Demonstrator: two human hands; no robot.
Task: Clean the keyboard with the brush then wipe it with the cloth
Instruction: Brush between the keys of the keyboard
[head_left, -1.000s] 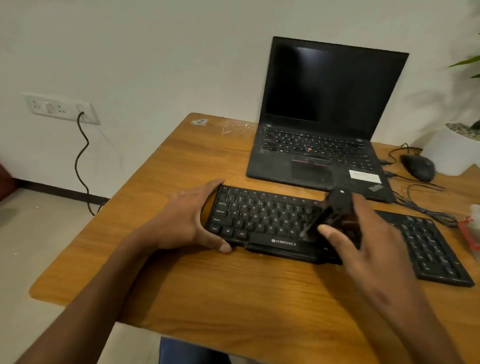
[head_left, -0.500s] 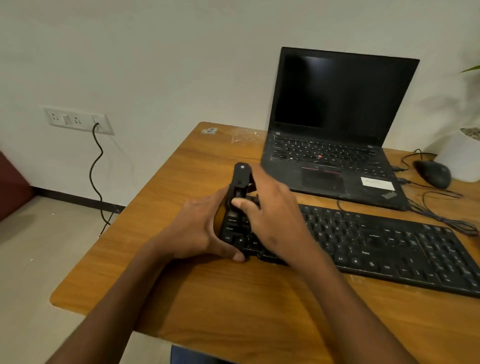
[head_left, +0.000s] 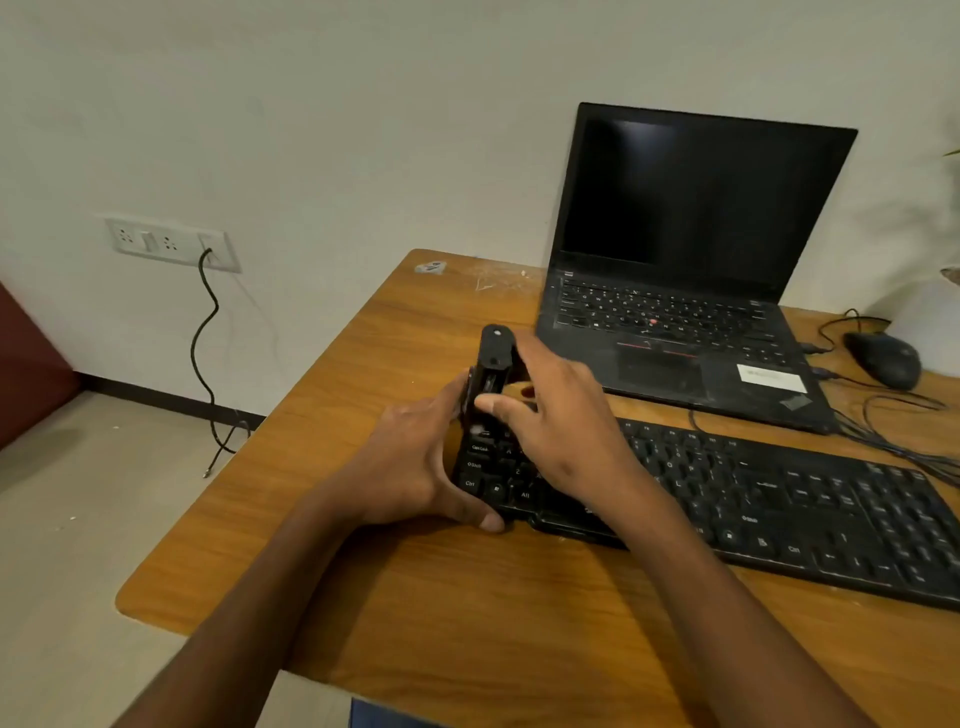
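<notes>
Hands both at left end of long black plastic keyboard (head_left: 753, 499) on brown wooden desk (head_left: 467, 623). Left hand (head_left: 415, 467) clasps keyboard's left edge, thumb curled along front rim. Right hand (head_left: 561, 421) grips upright black brush (head_left: 493, 369), its lower end on the top-left keys, touching left fingers. Open black laptop (head_left: 685, 270) behind.
</notes>
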